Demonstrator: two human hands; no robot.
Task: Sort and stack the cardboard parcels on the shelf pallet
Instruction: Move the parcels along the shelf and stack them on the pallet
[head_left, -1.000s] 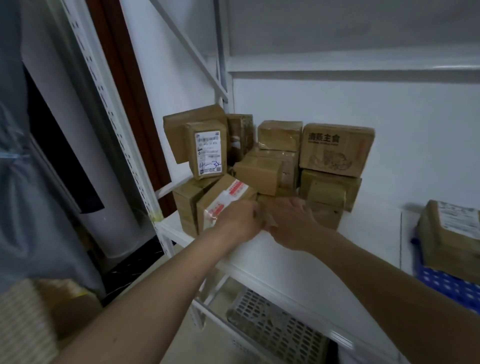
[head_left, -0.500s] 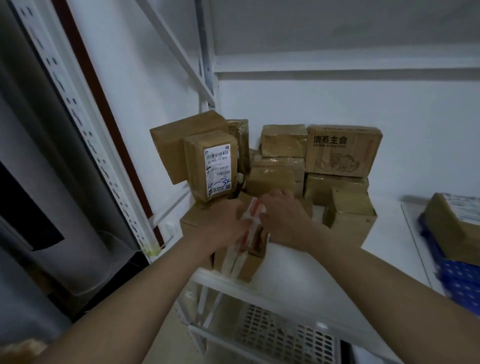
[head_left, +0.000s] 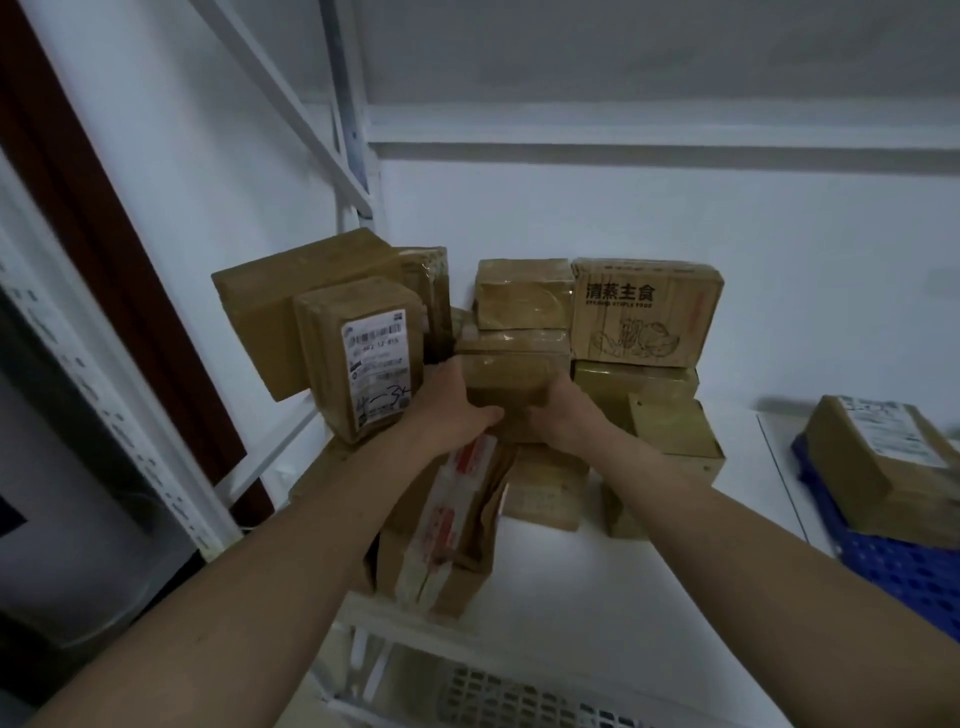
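- The white shelf (head_left: 649, 613) filled the lower right of the frame, its front edge running across the bottom centre; any parcel nudged off that edge would have dropped past the grated panel below.
- The stack of parcels (head_left: 524, 312) stood in the centre of the frame against the back wall, several layers deep and unevenly squared, so a sideways shove could have toppled it.
- The printed box (head_left: 644, 314), upper right of centre, topped the right-hand column and would likely have slid if the boxes under it shifted.
- The labelled parcel (head_left: 363, 358), left of centre, leaned tilted beside the shelf post and looked the likeliest to fall outward.
- The red-taped parcel (head_left: 452, 519), below centre, sat at the shelf's front edge beneath the forearms; an elbow brushing it could have pushed it over.
- The small plain parcel (head_left: 506, 389) sat in the middle of the frame, in front of the stack.
- The left hand (head_left: 452, 410) and the right hand (head_left: 566, 415) clasped it from either side, fingers wrapped round its ends; whether it rested on a box below was hard to tell, so a loose hold might have dropped it.
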